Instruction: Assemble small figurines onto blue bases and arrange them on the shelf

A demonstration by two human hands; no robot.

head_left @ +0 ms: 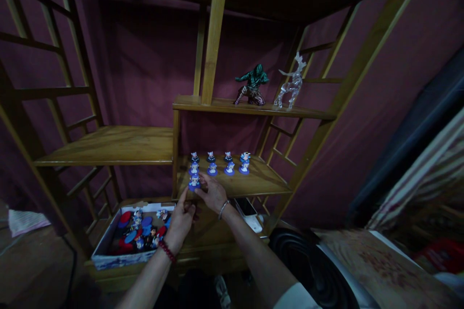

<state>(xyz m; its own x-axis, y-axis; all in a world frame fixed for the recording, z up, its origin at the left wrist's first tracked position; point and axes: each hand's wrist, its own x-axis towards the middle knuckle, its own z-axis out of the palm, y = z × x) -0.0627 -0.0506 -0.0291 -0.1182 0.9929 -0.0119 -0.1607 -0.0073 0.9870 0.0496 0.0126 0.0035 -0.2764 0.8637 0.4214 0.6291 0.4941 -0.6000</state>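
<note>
A small figurine (194, 181) with blue-purple hair and a purple round base stands upright at the front left of the low shelf. My right hand (213, 195) pinches it from the right, thumb by the base and index finger higher up. From below left, the index finger of my left hand (182, 224) reaches the base's edge; its thumb is apart and the other fingers are partly hidden. Just behind stands a similar figurine (194, 168), in a row with the purple-based figurines (229, 168). Farther back is a row of dark-based figurines (210, 156), with a bluer figurine (245, 157) at its right end.
An open box (125, 261) of loose figurines and round bases sits below left. A phone (246, 206) and a white object (254, 223) lie under the shelf at right. Overhead, the upper shelf (221, 106) bears a green crouching statue (253, 84) and a clear deer (292, 84).
</note>
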